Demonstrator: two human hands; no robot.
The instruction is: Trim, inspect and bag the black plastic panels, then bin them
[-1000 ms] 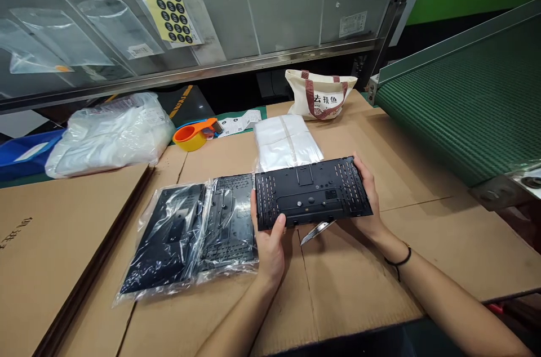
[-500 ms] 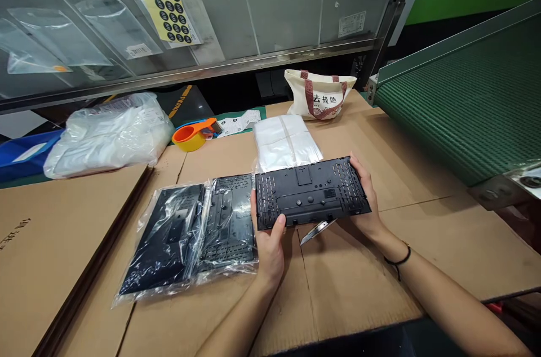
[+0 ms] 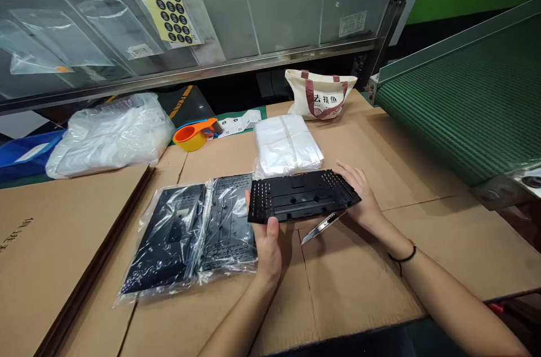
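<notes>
A black plastic panel (image 3: pixel 304 196) with slotted ends is held up in front of me, tilted back. My left hand (image 3: pixel 267 241) grips its left end, the thumb over the lower edge. At its right end is my right hand (image 3: pixel 361 199), fingers fairly straight along the edge and its grip partly hidden. Beneath the panel, a utility knife (image 3: pixel 321 227) rests on the cardboard, its far end near my right hand. To the left, a clear bag holds a smooth black panel (image 3: pixel 167 239) and a slotted black panel (image 3: pixel 230 222) side by side.
Behind the panel lies a stack of clear plastic bags (image 3: pixel 287 146). A cloth tote (image 3: pixel 319 95) stands further back. An orange tape dispenser (image 3: pixel 192 134) sits back left, beside a bulky plastic bundle (image 3: pixel 112 137). Stacked cardboard (image 3: pixel 71 239) is at left, a green conveyor (image 3: pixel 469 92) at right.
The black panel has shifted slightly left and tipped further back, so its face shows more flatly. Both hands moved with it, and more of the knife now shows.
</notes>
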